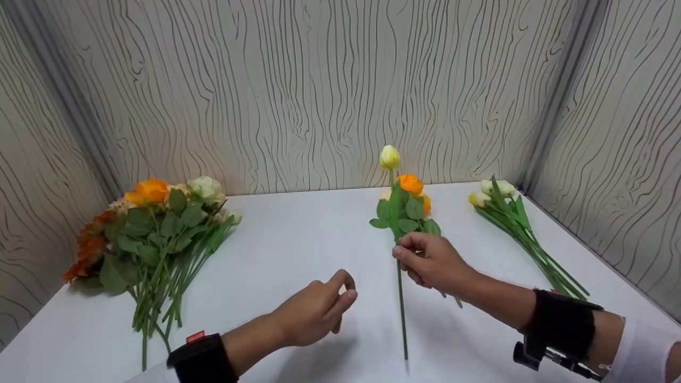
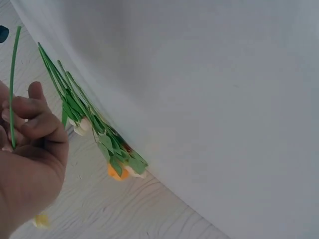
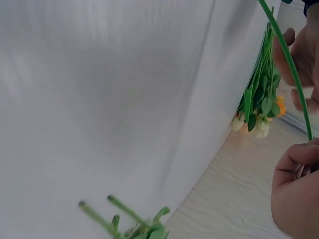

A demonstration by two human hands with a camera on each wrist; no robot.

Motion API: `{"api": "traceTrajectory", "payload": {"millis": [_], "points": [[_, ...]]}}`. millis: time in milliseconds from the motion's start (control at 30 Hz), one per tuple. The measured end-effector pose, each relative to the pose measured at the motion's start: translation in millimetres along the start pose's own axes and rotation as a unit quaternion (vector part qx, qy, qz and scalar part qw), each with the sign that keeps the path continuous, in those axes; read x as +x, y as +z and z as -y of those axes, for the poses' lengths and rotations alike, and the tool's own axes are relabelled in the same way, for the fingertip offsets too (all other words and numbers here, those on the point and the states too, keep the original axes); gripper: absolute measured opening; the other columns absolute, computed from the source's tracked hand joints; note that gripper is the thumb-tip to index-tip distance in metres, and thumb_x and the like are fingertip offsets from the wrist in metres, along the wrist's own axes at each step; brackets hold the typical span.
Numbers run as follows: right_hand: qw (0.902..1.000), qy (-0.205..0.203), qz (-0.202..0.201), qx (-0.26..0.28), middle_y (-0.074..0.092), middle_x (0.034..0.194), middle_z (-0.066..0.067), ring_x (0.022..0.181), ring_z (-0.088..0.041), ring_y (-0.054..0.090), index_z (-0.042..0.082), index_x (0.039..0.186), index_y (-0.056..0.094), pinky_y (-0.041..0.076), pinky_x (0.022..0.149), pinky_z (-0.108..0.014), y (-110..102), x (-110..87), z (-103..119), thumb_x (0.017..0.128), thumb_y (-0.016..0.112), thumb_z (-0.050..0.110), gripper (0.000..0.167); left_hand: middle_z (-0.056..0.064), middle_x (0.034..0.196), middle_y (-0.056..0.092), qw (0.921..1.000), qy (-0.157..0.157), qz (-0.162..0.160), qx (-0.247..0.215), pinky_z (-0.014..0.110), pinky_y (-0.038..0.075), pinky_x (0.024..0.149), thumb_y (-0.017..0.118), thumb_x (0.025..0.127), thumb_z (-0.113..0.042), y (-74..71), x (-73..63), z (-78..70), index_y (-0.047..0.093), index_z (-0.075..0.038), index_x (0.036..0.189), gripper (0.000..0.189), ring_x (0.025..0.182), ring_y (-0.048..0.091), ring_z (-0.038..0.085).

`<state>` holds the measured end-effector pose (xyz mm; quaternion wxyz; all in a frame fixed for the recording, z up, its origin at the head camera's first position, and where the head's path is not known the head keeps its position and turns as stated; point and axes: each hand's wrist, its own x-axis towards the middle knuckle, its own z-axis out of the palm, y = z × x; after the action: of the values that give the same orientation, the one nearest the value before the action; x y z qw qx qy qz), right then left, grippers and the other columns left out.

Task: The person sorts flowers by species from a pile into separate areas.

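Note:
My right hand (image 1: 433,260) pinches the green stem of a pale yellow tulip (image 1: 390,158) between thumb and fingertips. The tulip stands upright over the table, bloom at the top, stem end hanging low. My left hand (image 1: 314,311) is left of the stem, fingers loosely bent, holding nothing. The left wrist view has the left hand (image 2: 37,139) with the stem (image 2: 13,79) overlapping it. In the right wrist view the stem (image 3: 289,59) rises from the right hand (image 3: 299,186). Behind the tulip lie orange roses (image 1: 410,184) with green leaves, partly hidden by it and the right hand.
A large bunch of orange, white and rust-coloured flowers (image 1: 149,191) lies on the left of the white table (image 1: 287,239), stems toward me. Several white and yellow tulips (image 1: 497,189) lie at the right. Wood-patterned panels (image 1: 319,96) stand behind and at both sides.

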<state>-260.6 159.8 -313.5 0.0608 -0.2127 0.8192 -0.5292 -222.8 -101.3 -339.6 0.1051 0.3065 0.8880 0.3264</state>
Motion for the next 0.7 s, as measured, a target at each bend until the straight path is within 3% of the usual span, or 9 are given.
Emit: {"api": "traceTrajectory", "payload": {"millis": [167,267,400,467,567,633,700], "points": [[0.9947,0.019,-0.080,-0.062,0.055,0.070,-0.002,0.055,-0.008,0.047,-0.002,0.095,0.059,0.041,0.047,-0.021,-53.0,5.3,-17.1,0.102,0.056,0.019,0.022,-0.004,0.064,0.060,0.9974,-0.036,-0.046,0.041,0.026,0.046,0.056,0.031,0.109,-0.043,-29.9,-21.9,38.9,0.050,-0.011,0.120,0.039,0.056,0.056,0.008],[0.9803,0.017,-0.142,-0.137,0.057,0.071,-0.005,0.055,-0.009,0.050,-0.004,0.096,0.061,0.044,0.048,-0.023,-94.5,8.7,-29.8,0.102,0.054,0.019,0.024,0.000,0.066,0.059,0.9875,-0.081,-0.105,0.085,0.030,0.046,0.055,0.037,0.109,-0.036,-54.2,-40.2,67.7,0.054,-0.007,0.117,0.035,0.057,0.055,0.011],[0.9430,0.033,-0.200,-0.264,0.061,0.081,-0.015,0.065,-0.015,0.054,-0.008,0.103,0.062,0.046,0.054,-0.028,-152.8,7.4,-50.7,0.104,0.049,0.022,0.033,0.002,0.067,0.054,0.9584,-0.166,-0.165,0.163,0.031,0.043,0.053,0.045,0.106,-0.027,-93.7,-72.7,109.0,0.057,-0.005,0.106,0.025,0.057,0.050,0.015],[0.9291,0.055,-0.200,-0.306,0.061,0.082,-0.017,0.067,-0.018,0.054,-0.010,0.101,0.060,0.044,0.055,-0.030,-179.5,2.8,-63.7,0.104,0.045,0.022,0.036,0.003,0.067,0.051,0.9401,-0.207,-0.171,0.210,0.032,0.041,0.052,0.046,0.105,-0.024,-114.3,-91.3,128.2,0.057,-0.002,0.100,0.026,0.057,0.048,0.017],[0.9158,0.090,-0.174,-0.351,0.055,0.071,-0.012,0.062,-0.019,0.050,-0.006,0.083,0.056,0.040,0.053,-0.032,-211.7,-6.0,-86.0,0.104,0.040,0.019,0.036,0.006,0.065,0.050,0.9148,-0.268,-0.161,0.255,0.033,0.040,0.048,0.046,0.104,-0.024,-141.0,-117.3,151.0,0.057,0.001,0.093,0.029,0.055,0.048,0.020],[0.9059,0.104,-0.151,-0.382,0.050,0.064,-0.007,0.057,-0.019,0.047,0.001,0.073,0.051,0.037,0.051,-0.033,-225.5,-11.4,-100.3,0.103,0.038,0.015,0.035,0.007,0.065,0.050,0.9049,-0.301,-0.151,0.260,0.033,0.040,0.047,0.045,0.104,-0.025,-152.6,-130.6,162.6,0.058,0.002,0.090,0.033,0.055,0.049,0.020],[0.8989,0.116,-0.127,-0.403,0.047,0.061,-0.004,0.055,-0.019,0.045,0.004,0.070,0.048,0.036,0.050,-0.033,-232.6,-14.8,-113.3,0.101,0.038,0.013,0.034,0.007,0.065,0.050,0.9014,-0.323,-0.139,0.253,0.033,0.041,0.048,0.045,0.104,-0.027,-158.6,-139.2,171.9,0.058,0.003,0.089,0.036,0.055,0.050,0.021]]}}
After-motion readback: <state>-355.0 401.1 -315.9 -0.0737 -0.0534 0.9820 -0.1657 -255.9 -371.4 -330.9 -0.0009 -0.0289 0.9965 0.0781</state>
